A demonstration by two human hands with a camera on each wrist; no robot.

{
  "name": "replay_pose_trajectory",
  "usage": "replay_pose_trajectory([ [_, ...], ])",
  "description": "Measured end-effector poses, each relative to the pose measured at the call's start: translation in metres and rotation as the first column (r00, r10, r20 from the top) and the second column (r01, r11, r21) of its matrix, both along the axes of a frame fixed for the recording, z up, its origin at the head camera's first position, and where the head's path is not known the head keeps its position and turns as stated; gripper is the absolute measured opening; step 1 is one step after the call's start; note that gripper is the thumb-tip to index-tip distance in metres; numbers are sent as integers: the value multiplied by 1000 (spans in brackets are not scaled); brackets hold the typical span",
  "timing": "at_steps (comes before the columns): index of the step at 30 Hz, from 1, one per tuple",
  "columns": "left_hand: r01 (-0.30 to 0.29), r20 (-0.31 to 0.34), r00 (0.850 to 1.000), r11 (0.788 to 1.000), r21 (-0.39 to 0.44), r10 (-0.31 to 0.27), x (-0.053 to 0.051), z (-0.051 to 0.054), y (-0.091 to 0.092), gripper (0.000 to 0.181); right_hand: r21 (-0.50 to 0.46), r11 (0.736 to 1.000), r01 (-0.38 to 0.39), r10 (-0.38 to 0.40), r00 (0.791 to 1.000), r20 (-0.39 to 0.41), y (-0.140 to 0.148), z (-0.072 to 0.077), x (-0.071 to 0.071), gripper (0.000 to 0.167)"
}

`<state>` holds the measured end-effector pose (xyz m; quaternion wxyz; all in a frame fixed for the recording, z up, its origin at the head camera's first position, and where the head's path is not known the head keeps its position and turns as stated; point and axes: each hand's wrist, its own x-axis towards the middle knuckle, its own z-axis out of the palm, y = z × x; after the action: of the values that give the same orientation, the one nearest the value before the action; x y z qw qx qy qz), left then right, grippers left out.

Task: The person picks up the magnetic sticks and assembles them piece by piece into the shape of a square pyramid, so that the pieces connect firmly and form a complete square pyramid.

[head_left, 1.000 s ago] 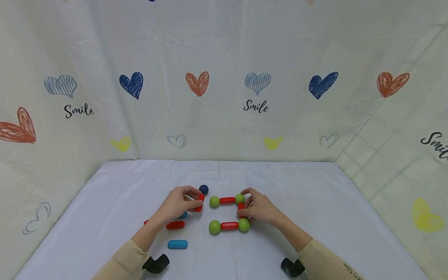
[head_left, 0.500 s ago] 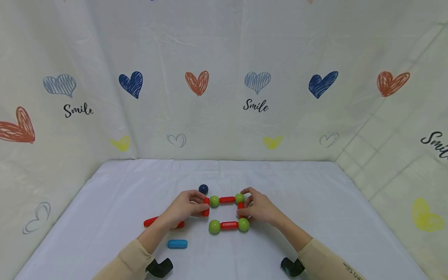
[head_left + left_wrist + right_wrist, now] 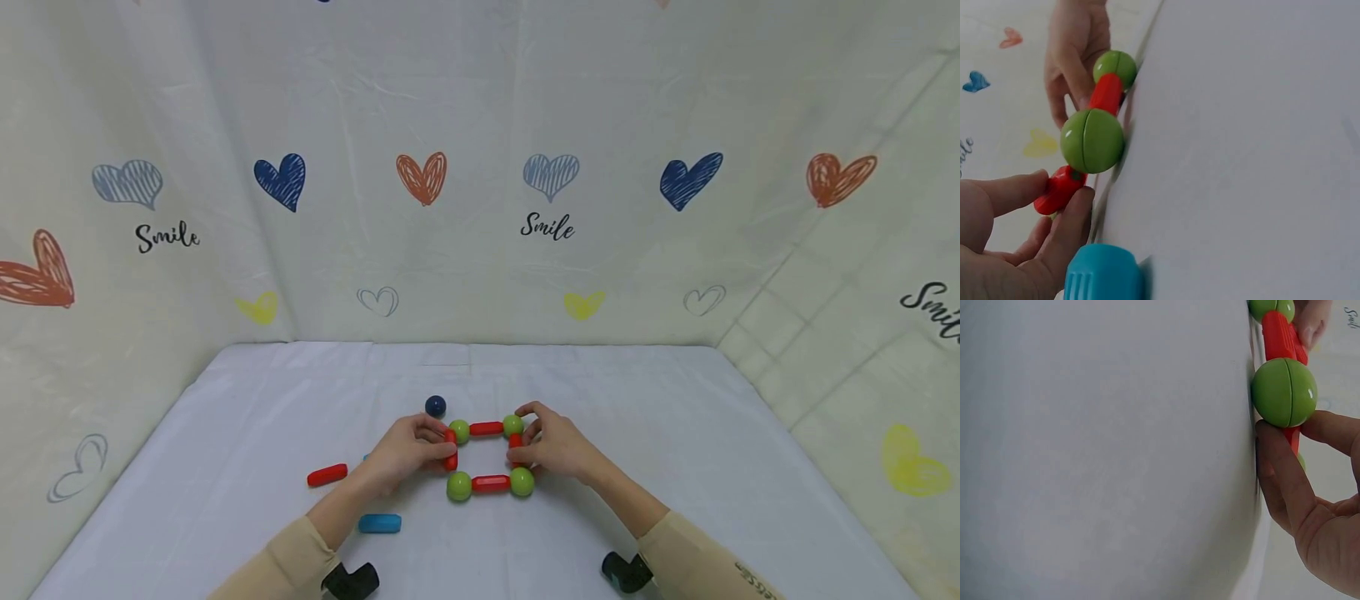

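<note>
Red rod (image 3: 452,456), pinched by the left hand (image 3: 412,448), is between two green balls (image 3: 459,486) on the desk (image 3: 675,433); the right hand (image 3: 557,444) grips a second red rod (image 3: 515,440) opposite. A light-blue rod (image 3: 379,523) lies near the left sleeve (image 3: 281,560).

Both sleeves (image 3: 281,560) are beige, the right bearing dark lettering (image 3: 755,581).

The white surface (image 3: 637,433) carries four green balls (image 3: 459,487) linked by red rods (image 3: 491,484). From their middle, a navy ball (image 3: 436,407) lies between ten and eleven o'clock, a loose red rod (image 3: 327,475) at nine, a blue rod (image 3: 379,523) at eight.
</note>
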<state>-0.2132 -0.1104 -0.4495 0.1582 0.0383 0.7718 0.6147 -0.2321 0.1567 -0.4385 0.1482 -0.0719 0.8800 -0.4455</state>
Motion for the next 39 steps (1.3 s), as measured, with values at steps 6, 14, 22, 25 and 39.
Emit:
replay_pose_trajectory([
  [6, -32, 35, 999, 999, 22, 31, 3, -3, 6, 42, -7, 1000, -6, 6, 1000, -4, 0, 1, 1, 61],
  [14, -54, 44, 998, 998, 11, 53, 2, -6, 7, 43, -7, 1000, -5, 5, 1000, -5, 0, 1, 1, 61],
  [22, -36, 29, 999, 999, -34, 37, 1, -5, 10, 45, -12, 1000, 0, 0, 1000, -2, 0, 2, 1, 60],
  [25, -40, 34, 999, 998, -50, 42, -1, -5, 11, 54, -12, 1000, 0, 0, 1000, 0, 0, 1, 1, 60],
  [39, -23, 6, 1000, 996, -85, 24, -5, -6, 10, 59, 9, 1000, 5, -5, 1000, -8, 0, 0, 1, 62],
])
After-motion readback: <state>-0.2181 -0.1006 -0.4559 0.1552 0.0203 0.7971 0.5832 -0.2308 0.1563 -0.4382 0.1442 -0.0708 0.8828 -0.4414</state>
